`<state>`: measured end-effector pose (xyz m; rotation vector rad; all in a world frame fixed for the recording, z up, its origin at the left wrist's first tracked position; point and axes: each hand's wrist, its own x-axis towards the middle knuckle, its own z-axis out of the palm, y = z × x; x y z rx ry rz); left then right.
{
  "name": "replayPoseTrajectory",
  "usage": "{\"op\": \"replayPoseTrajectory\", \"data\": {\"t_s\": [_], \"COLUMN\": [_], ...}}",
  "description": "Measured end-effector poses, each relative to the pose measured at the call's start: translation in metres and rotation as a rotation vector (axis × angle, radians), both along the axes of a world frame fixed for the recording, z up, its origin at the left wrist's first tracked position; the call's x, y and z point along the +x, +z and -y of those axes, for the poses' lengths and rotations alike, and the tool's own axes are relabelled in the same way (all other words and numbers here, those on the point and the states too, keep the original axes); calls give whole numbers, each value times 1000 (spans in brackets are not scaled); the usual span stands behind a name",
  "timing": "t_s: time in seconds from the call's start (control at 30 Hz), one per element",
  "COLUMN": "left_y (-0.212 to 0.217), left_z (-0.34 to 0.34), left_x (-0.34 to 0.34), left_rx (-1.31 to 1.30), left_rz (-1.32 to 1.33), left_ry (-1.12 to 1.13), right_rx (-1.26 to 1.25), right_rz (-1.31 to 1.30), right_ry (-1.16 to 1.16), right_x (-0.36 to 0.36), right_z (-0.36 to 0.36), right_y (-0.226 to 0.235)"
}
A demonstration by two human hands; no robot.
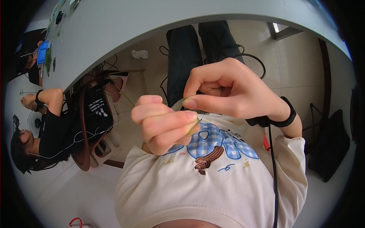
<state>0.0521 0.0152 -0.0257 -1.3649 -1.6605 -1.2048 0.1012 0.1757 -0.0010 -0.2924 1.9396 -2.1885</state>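
My two hands are held close together in front of my cream shirt, below the table edge. My left hand [163,123] is closed, its thumb and fingers pinching a thin green strand [199,119]; only a tiny end shows at the fingertips, and I cannot tell its kind. Just above and to the right, my right hand [232,91] is curled with thumb and forefinger brought together near the left fingers. Whatever lies between those right fingertips is too small to make out. A black band [285,114] circles the right wrist.
A grey-white table [152,19] curves across the top, with a blue object [43,52] and green bits at its left. At left sits another person [64,129] in black, beside a brown chair [84,125]. A black cable [272,171] hangs at my right; white crumpled paper [139,54] lies on the floor.
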Motion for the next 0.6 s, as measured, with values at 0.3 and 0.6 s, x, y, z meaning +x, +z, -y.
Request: {"op": "replayPoseTrajectory", "data": {"t_s": [0.3, 0.6], "left_y": [4, 4], "left_z": [4, 0], "left_x": [1, -14], "left_rx": [-31, -50], "left_rz": [40, -19], "left_ry": [-57, -34], "right_rx": [-413, -671], "right_rz": [335, 592], "right_ry": [306, 211], "right_x": [-9, 15], "right_z": [-1, 11], "right_y": [-19, -20]}}
